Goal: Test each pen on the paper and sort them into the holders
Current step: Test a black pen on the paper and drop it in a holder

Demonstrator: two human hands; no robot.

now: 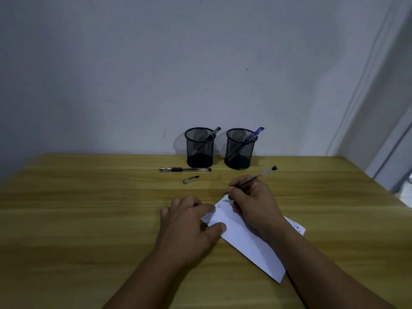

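Note:
My right hand (254,201) grips a clear pen with a black end (264,173), its tip at the far corner of the white paper (245,244). My left hand (189,221) lies flat on the paper's left edge, fingers and thumb pressing it down. Some ink marks show near that edge. Two black mesh holders stand by the wall: the left holder (200,150) has a black pen (213,133) in it, the right holder (239,152) a blue pen (255,133). Another black pen (185,169) lies on the table in front of the left holder, with a loose cap (191,179) near it.
The wooden table (89,208) meets a grey wall at the back. A door frame (383,130) stands at the right, beyond the table's right edge.

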